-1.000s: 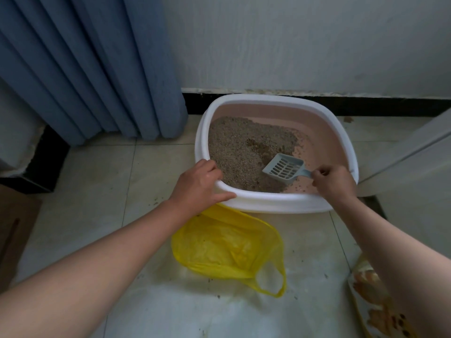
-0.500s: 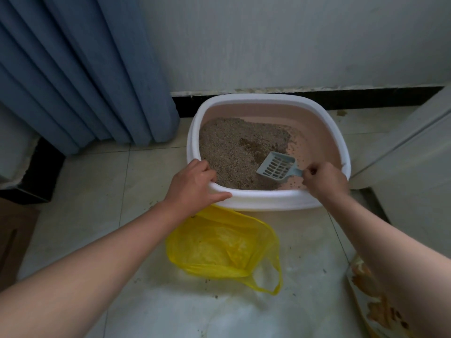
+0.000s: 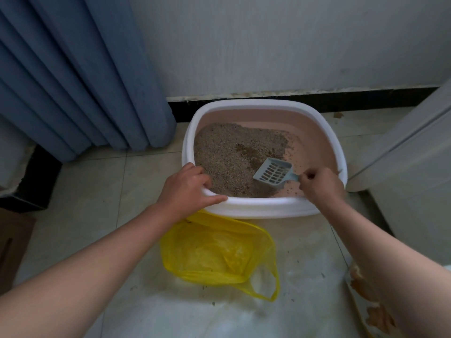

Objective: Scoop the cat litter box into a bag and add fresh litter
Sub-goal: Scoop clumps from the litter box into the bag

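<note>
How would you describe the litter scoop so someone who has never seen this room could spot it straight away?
Find the white-rimmed pink litter box against the wall, right of the blue curtain. Inside, near its front edge, the right hand holds the handle of the scoop, whose head sits at the edge of the grey litter. It is the only pale blue-grey slotted plastic thing there.

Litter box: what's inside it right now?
The litter box holds grey litter heaped to the left with a darker patch, bare pink floor at right, and the scoop gripped by the right hand. Anything buried beneath is hidden.
</note>
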Tool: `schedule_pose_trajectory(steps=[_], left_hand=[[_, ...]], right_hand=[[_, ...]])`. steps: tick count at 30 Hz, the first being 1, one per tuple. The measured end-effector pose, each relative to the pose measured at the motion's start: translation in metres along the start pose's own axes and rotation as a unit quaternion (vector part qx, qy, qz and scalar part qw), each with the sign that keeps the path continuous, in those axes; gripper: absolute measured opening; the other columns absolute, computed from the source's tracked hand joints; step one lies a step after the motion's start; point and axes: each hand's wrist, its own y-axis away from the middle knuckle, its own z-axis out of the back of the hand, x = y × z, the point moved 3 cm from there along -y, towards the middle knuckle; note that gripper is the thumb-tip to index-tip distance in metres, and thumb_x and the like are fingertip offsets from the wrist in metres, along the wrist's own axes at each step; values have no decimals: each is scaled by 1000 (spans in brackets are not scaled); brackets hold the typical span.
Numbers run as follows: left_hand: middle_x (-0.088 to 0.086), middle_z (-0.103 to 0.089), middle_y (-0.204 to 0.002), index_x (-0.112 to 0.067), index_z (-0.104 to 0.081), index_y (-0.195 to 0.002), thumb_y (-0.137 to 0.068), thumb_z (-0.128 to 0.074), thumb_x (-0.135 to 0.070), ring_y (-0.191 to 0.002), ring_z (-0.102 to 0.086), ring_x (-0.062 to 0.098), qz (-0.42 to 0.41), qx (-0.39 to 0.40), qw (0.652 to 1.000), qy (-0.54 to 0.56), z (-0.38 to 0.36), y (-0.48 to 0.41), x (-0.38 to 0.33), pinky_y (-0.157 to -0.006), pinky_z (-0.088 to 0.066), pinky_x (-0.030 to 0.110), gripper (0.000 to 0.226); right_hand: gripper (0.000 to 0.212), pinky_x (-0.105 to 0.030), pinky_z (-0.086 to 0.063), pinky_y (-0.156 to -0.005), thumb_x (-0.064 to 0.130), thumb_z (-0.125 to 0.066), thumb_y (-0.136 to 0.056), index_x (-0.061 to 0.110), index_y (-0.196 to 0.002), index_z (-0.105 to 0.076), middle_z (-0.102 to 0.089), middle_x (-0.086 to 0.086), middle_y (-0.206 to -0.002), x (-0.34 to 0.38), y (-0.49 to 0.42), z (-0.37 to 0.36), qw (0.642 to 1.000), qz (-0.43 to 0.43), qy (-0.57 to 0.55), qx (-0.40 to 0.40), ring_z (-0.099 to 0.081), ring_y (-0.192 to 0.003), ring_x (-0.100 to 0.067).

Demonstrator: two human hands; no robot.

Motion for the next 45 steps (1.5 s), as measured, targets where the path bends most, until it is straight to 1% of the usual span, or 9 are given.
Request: schedule_pose_trajectory(steps=[3, 7, 11, 16, 25, 32, 36, 40, 45], left_hand=[[-11, -61, -96, -25, -68, -91, -75, -60, -76, -98, -52, 11, 9, 0, 1000, 29, 4, -15, 5, -72, -47, 32, 54], [-12, -57, -112, -28, -65, -110, -61, -56, -91, -110, -48, 10, 7, 57, 998, 26, -2, -29, 8, -82, -49, 34, 81], [-13, -55, -93, -27, -64, -83, -61, -65, -86, -94, -47, 9, -50, 33, 996, 63, -20, -20, 11, -79, -46, 32, 63], [-11, -45, -72, -22, -50, -62, -63, -69, -80, -75, -40, 10, -66, 12, 992, 105, -28, -27, 14, -73, -29, 26, 61], [-12, -43, -62, -23, -42, -58, -61, -63, -84, -68, -41, 10, -55, 122, 983, 123, -21, -40, 11, -73, -22, 29, 65], [-10, -43, -60, -20, -43, -57, -65, -67, -81, -66, -38, 10, -48, 63, 992, 99, -30, -38, 12, -73, -26, 29, 66], [-10, -41, -60, -21, -40, -56, -66, -70, -77, -65, -40, 12, -61, 29, 992, 111, -32, -35, 11, -73, -31, 32, 65], [-9, -41, -60, -20, -40, -55, -69, -71, -74, -64, -39, 13, -69, 13, 992, 108, -34, -34, 12, -73, -37, 36, 63], [-8, -39, -60, -19, -40, -55, -72, -73, -69, -63, -40, 14, -85, -18, 990, 110, -37, -34, 13, -71, -38, 38, 62]], right_hand=[[25, -28, -45, -54, 22, -55, -94, 12, -76, -71, -69, -6, -70, 1, -5, 1, 999, -1, -38, -14, -62, -63, -22], [21, -30, -48, -56, 18, -60, -92, 10, -77, -72, -71, -8, -71, 2, -14, -1, 999, -7, -46, 6, -66, -67, -24], [17, -30, -48, -60, 19, -63, -90, 14, -78, -74, -71, -1, -69, 0, -22, 3, 999, -12, -18, 29, -63, -64, -15], [20, -42, -57, -68, 16, -61, -90, 10, -76, -74, -70, -6, -68, -3, -17, -4, 1000, 9, 10, 13, -65, -67, -24], [17, -34, -53, -71, 22, -62, -91, 14, -87, -77, -74, -6, -80, -6, -21, 4, 998, -56, -19, 15, -67, -77, -25], [17, -39, -54, -77, 20, -64, -93, 11, -93, -78, -75, -8, -86, -7, -40, 2, 999, 4, 15, 43, -66, -81, -26], [18, -30, -45, -66, 20, -63, -91, 10, -90, -78, -75, -8, -83, -2, -44, -5, 999, 1, 29, 15, -66, -77, -26], [24, -35, -52, -56, 17, -58, -88, 8, -73, -74, -69, -8, -65, 9, -44, -11, 1000, 2, 23, -13, -63, -61, -27], [22, -23, -36, -47, 17, -58, -92, 14, -76, -73, -65, -1, -62, 14, -50, -35, 998, -13, -66, 0, -58, -53, -14]])
